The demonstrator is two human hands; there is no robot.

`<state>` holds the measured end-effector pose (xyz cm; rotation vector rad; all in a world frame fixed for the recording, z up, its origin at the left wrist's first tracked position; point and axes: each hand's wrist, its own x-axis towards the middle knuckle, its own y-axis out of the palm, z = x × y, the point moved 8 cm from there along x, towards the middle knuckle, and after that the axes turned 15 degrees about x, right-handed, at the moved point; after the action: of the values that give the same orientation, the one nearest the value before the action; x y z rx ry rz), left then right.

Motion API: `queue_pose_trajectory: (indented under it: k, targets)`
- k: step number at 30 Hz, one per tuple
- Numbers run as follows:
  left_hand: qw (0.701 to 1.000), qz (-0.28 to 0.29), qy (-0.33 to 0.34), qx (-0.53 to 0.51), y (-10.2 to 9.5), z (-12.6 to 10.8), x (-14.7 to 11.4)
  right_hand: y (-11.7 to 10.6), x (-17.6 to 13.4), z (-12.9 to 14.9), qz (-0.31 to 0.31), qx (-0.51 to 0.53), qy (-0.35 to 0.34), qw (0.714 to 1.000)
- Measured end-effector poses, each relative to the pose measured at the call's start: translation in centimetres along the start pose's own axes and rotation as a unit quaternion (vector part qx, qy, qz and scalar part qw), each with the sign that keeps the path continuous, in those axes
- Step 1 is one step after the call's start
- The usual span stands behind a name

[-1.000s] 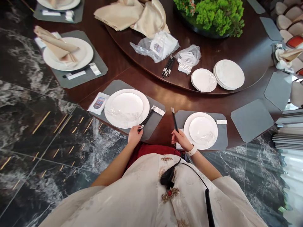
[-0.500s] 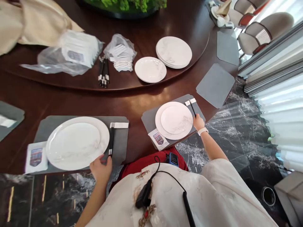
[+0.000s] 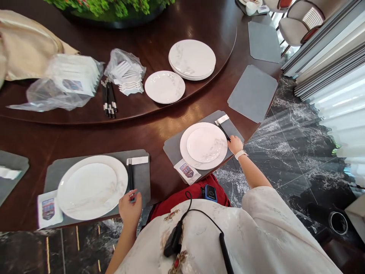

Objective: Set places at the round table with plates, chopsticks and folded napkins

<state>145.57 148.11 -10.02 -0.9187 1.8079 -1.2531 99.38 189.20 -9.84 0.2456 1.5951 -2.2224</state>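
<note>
My right hand point(image 3: 236, 145) is closed on the lower end of a pair of black chopsticks point(image 3: 224, 131). Their tips lie on a white chopstick rest point(image 3: 222, 119), to the right of two stacked white plates point(image 3: 184, 149). At the left setting, my left hand point(image 3: 130, 207) has its thumb and fingers around the lower end of another pair of black chopsticks point(image 3: 130, 177). Those tips lie on a second white rest point(image 3: 139, 160), beside a large plate point(image 3: 64, 192) with a smaller one on it. Both settings lie on grey placemats point(image 3: 144, 179).
White packets point(image 3: 48, 209) sit at each setting's left. On the raised round board are loose chopsticks point(image 3: 108, 101), a bag of rests point(image 3: 125, 72), bagged packets point(image 3: 72, 78), a small plate point(image 3: 164, 86) and stacked larger plates point(image 3: 192, 58). Greenery point(image 3: 114, 7) stands behind.
My left hand has come up around the chopsticks' lower end. In my right hand, a pair of chopsticks now lies more squarely on the rest. The view has shifted slightly.
</note>
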Motion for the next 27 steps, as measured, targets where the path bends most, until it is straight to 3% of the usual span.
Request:
queue_pose_trajectory:
  k: [7,13,27]
  targets:
    - [1.0,0.005,0.002,-0.022,-0.5,-2.3,0.7,0.9,-1.6,-3.2,0.03,0.104,0.038,0.993]
    - [0.999,0.02,0.026,-0.035,-0.4,-3.4,1.1,1.3,-0.9,-4.2,-0.032,0.188,0.023,0.981]
    - [0.997,0.028,0.035,-0.069,0.6,-3.9,2.0,1.0,-1.0,-5.2,-0.119,0.237,0.014,0.964]
